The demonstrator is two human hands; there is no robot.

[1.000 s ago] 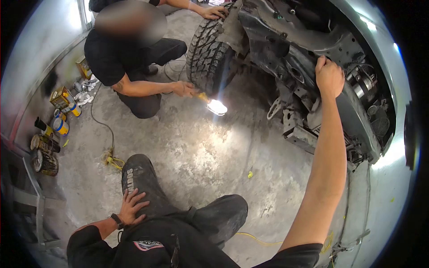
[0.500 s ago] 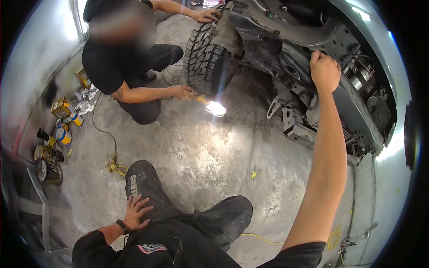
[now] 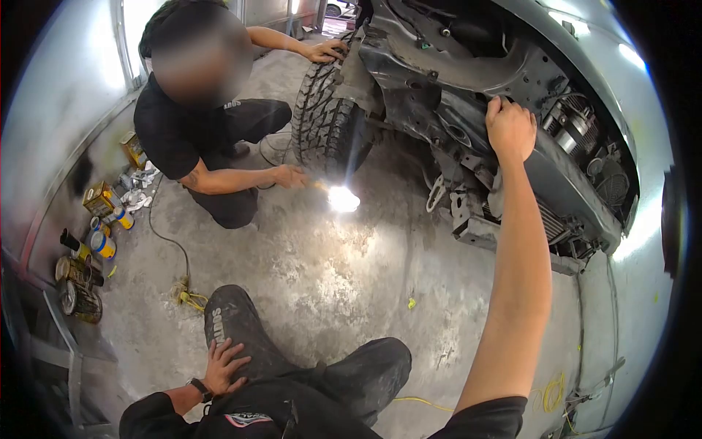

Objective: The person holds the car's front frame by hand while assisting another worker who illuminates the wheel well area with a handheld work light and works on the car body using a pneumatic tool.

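My left hand (image 3: 224,367) rests on my thigh (image 3: 241,333) with its fingers spread, a watch on the wrist. My right arm reaches forward, and my right hand (image 3: 512,132) is closed over the edge of the vehicle's grey front body frame (image 3: 561,179); its fingertips are hidden behind the metal. Below that hand are exposed brackets (image 3: 468,212). A knobbly tyre (image 3: 322,121) stands to the left of the frame. Crouching beside it, another person (image 3: 172,124) has one hand on the tyre and holds a lit work lamp (image 3: 343,199) in the other.
Cans (image 3: 79,301) and bottles line the left wall. A dark cable (image 3: 168,238) runs over the concrete floor (image 3: 292,256) to a yellow connector (image 3: 191,298). At the lower right lies a coiled yellow cord (image 3: 550,395). A metal stand (image 3: 66,336) is at the left edge.
The view has tilted slightly, so most things sit a little lower in it. The other person's lamp has shifted slightly left and down. My hands keep their places.
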